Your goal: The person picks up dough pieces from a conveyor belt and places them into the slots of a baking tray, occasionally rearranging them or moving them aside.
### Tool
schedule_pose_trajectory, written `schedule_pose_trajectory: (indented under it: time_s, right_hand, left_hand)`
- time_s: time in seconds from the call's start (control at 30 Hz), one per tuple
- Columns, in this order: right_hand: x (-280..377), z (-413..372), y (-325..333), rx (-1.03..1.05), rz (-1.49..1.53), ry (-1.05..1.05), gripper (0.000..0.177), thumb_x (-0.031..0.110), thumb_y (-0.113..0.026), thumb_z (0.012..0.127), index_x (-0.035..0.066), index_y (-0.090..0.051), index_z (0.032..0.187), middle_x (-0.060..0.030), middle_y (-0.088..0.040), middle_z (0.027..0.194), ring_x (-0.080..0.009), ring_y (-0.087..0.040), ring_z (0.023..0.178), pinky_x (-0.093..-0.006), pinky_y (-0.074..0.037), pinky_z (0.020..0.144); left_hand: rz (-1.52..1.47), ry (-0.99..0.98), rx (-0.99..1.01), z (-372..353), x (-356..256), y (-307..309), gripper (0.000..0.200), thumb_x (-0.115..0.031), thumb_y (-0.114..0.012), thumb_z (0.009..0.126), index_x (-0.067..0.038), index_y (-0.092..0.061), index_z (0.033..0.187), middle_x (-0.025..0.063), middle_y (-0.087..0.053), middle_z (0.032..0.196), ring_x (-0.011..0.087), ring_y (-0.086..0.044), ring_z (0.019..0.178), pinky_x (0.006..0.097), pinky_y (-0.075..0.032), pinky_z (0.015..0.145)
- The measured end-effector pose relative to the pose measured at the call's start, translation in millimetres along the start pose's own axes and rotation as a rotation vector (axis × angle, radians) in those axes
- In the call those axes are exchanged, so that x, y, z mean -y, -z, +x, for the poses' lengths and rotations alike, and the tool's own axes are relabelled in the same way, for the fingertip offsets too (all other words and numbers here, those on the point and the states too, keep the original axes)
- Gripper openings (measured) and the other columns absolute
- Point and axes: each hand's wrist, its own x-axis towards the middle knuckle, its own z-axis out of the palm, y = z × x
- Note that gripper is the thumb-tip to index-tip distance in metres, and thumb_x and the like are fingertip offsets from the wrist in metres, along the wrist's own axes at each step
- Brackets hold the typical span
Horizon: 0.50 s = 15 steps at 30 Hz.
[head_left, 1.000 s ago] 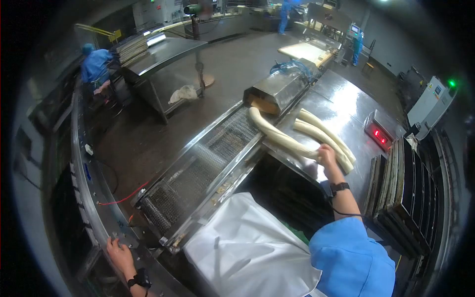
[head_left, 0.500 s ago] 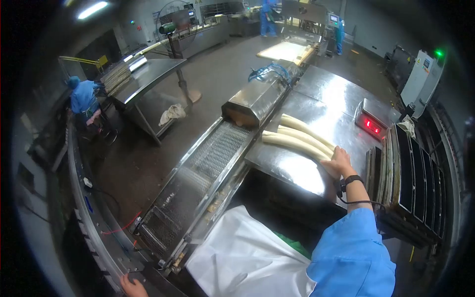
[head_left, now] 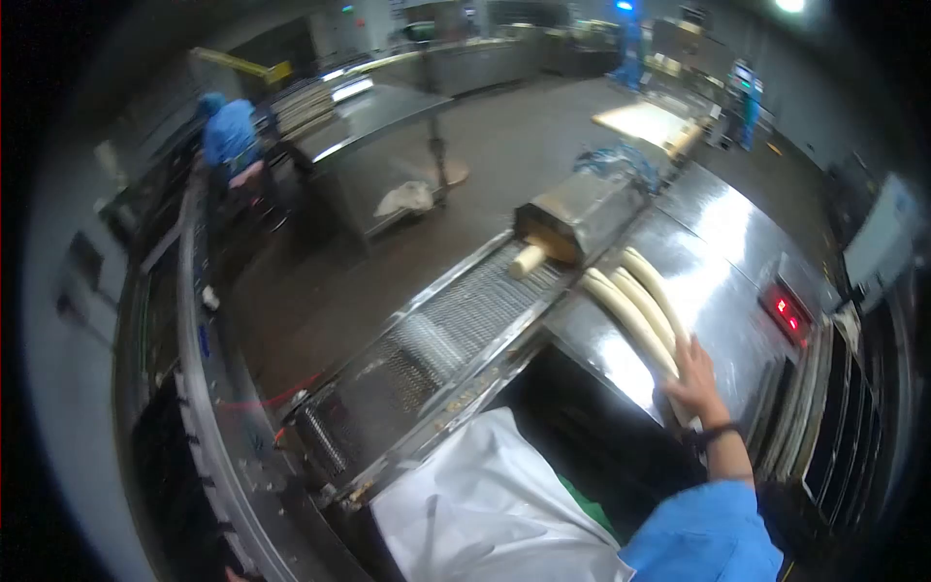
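Note:
Three long pale dough rolls lie side by side on the steel table, their far ends near the conveyor. My right hand rests over their near ends, thumb to the left and fingers spread apart; part of the rolls is hidden beneath it. Another pale dough piece sticks out of the metal housing onto the mesh conveyor belt. Of my left hand only a sliver shows at the bottom edge, near the metal rail on the left; its fingers are out of sight.
A scale with red digits sits to the right, above a stack of upright trays. White cloth covers my front. One co-worker in blue bends by a steel table at the far left; others stand at the back.
My view has swung left, so the scene sits further right. A dough piece now shows at the housing's mouth. My right hand stays on the rolls; my left has nearly left the frame.

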Motion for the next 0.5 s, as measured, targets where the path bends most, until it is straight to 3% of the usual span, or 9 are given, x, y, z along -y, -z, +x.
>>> schedule_pose_trajectory:
  time_s: [0.03, 0.07, 0.1, 0.17, 0.23, 0.3, 0.37, 0.43, 0.5]
  right_hand:
    - [-0.4, -12.4, 1.9, -0.009, 0.031, 0.054, 0.108, 0.055, -0.076, 0.063, 0.009, -0.031, 0.15, -0.0337, -0.024, 0.151, -0.0469, -0.031, 0.137, -0.0509, -0.026, 0.113]
    - [6.1, -26.9, 8.2, -0.003, 0.055, 0.016, 0.106, 0.054, -0.076, 0.064, 0.009, -0.031, 0.15, -0.032, -0.024, 0.152, -0.0458, -0.028, 0.139, -0.051, -0.024, 0.115]
    - [11.4, -39.1, 10.8, 0.004, 0.076, -0.018, 0.105, 0.052, -0.075, 0.065, 0.009, -0.032, 0.15, -0.0304, -0.024, 0.153, -0.0447, -0.025, 0.141, -0.0511, -0.022, 0.116]
    - [-2.9, -54.5, -11.8, -0.148, 0.08, 0.007, 0.103, 0.053, -0.075, 0.065, 0.007, -0.036, 0.147, -0.029, -0.029, 0.151, -0.0464, -0.029, 0.137, -0.0516, -0.024, 0.114]
    - [4.1, -57.4, -16.3, -0.193, 0.146, -0.059, 0.099, 0.049, -0.075, 0.066, 0.007, -0.037, 0.147, -0.0284, -0.031, 0.15, -0.0454, -0.029, 0.138, -0.0508, -0.025, 0.114]
    - [8.8, -47.5, -19.7, -0.24, 0.212, -0.141, 0.095, 0.045, -0.075, 0.068, 0.007, -0.038, 0.146, -0.0277, -0.032, 0.149, -0.0444, -0.029, 0.138, -0.0501, -0.025, 0.114]
    - [4.8, -29.8, -21.9, -0.182, 0.048, -0.251, 0.092, 0.039, -0.075, 0.067, 0.01, -0.038, 0.147, -0.0268, -0.034, 0.149, -0.0431, -0.032, 0.137, -0.0483, -0.027, 0.113]
    - [-3.6, -9.2, -31.0, -0.194, -0.009, -0.198, 0.093, 0.039, -0.075, 0.066, 0.013, -0.037, 0.148, -0.0258, -0.034, 0.149, -0.0427, -0.034, 0.136, -0.0484, -0.028, 0.113]
    - [-3.5, 10.8, -28.6, -0.21, -0.064, -0.151, 0.095, 0.04, -0.076, 0.065, 0.017, -0.037, 0.148, -0.0248, -0.034, 0.149, -0.0424, -0.037, 0.134, -0.0486, -0.03, 0.112]
  left_hand:
    - [-0.391, -0.119, 0.285, 37.8, 28.2, -22.4, 0.049, -0.03, -0.066, 0.086, 0.0, -0.059, 0.124, 0.0175, -0.048, 0.14, 0.0313, -0.05, 0.124, 0.04, -0.037, 0.106]
    - [-0.046, 0.325, 0.159, 40.4, 16.2, -11.0, 0.056, -0.039, -0.067, 0.084, 0.0, -0.059, 0.123, 0.0177, -0.052, 0.136, 0.0309, -0.052, 0.12, 0.0402, -0.039, 0.104]
    - [0.227, 0.797, 0.137, -17.3, -58.9, -1.7, 0.063, -0.047, -0.068, 0.083, 0.001, -0.06, 0.123, 0.0179, -0.056, 0.131, 0.0304, -0.053, 0.117, 0.0404, -0.04, 0.102]
    - [-0.177, 0.132, -0.11, -48.8, -24.3, -28.9, 0.069, -0.046, -0.074, 0.08, 0.012, -0.062, 0.115, 0.0222, -0.064, 0.118, 0.0289, -0.059, 0.104, 0.0397, -0.046, 0.089]
    - [0.029, 0.221, -0.159, -81.4, -68.9, -34.4, 0.068, -0.043, -0.074, 0.08, 0.017, -0.06, 0.111, 0.0235, -0.065, 0.116, 0.0308, -0.062, 0.098, 0.0412, -0.047, 0.087]
    - [0.011, 0.141, -0.156, -89.7, -82.9, -46.0, 0.07, -0.042, -0.076, 0.079, 0.019, -0.06, 0.108, 0.0253, -0.065, 0.114, 0.0329, -0.062, 0.097, 0.0419, -0.048, 0.087]
    - [0.131, 0.165, -0.062, -80.4, -91.4, -58.0, 0.071, -0.045, -0.076, 0.079, 0.018, -0.06, 0.109, 0.0274, -0.064, 0.113, 0.0341, -0.062, 0.1, 0.0414, -0.048, 0.09]
    - [-0.056, 0.082, -0.172, -54.7, -70.3, -88.5, 0.075, -0.048, -0.075, 0.079, 0.018, -0.059, 0.112, 0.0294, -0.064, 0.112, 0.0359, -0.063, 0.101, 0.0426, -0.049, 0.091]
    - [-0.08, -0.049, -0.033, -50.0, -67.6, -107.0, 0.091, -0.057, -0.069, 0.081, 0.02, -0.048, 0.125, 0.0331, -0.053, 0.129, 0.0383, -0.053, 0.12, 0.0446, -0.044, 0.1]
